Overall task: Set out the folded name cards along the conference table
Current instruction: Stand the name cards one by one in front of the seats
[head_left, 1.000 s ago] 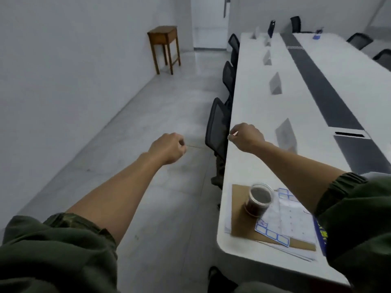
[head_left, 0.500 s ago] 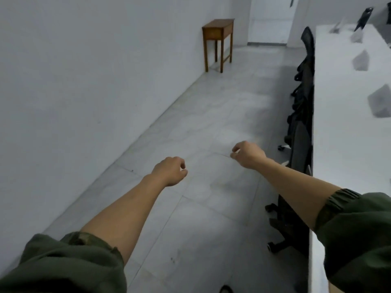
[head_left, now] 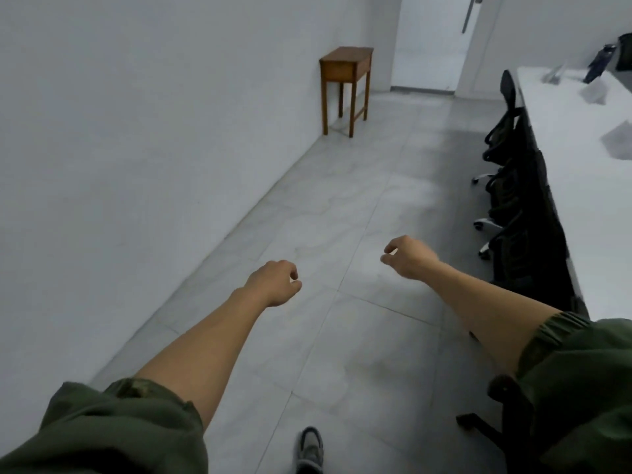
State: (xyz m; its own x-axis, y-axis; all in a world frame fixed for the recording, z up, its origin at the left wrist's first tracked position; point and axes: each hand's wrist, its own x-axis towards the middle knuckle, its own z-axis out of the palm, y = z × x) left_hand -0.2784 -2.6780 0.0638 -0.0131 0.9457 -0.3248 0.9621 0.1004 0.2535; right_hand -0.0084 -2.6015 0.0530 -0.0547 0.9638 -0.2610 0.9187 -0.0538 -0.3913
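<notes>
Change: since 1 s ago our view has swung left, away from the table (head_left: 581, 206). It now runs only along the right edge, and the tiled floor (head_left: 342, 206) fills the middle. We no longer see the cup and papers.
Left hand (head_left: 273, 282): stretched out ahead of us over the floor, fingers loosely curled under, holding nothing we can see.
Right hand (head_left: 408, 256): also out ahead, thumb and forefinger bent towards each other with a narrow gap, nothing between them.
Name cards (head_left: 594, 92): we make out 2 standing folded on the table, the nearer one (head_left: 619, 142) cut by the frame; both are well apart from our hands.
Chairs (head_left: 513, 165): black, pushed in along the table's side.
Side table (head_left: 345, 68): wooden, against the far wall.
Shoe (head_left: 309, 449): 1, at the bottom edge.
</notes>
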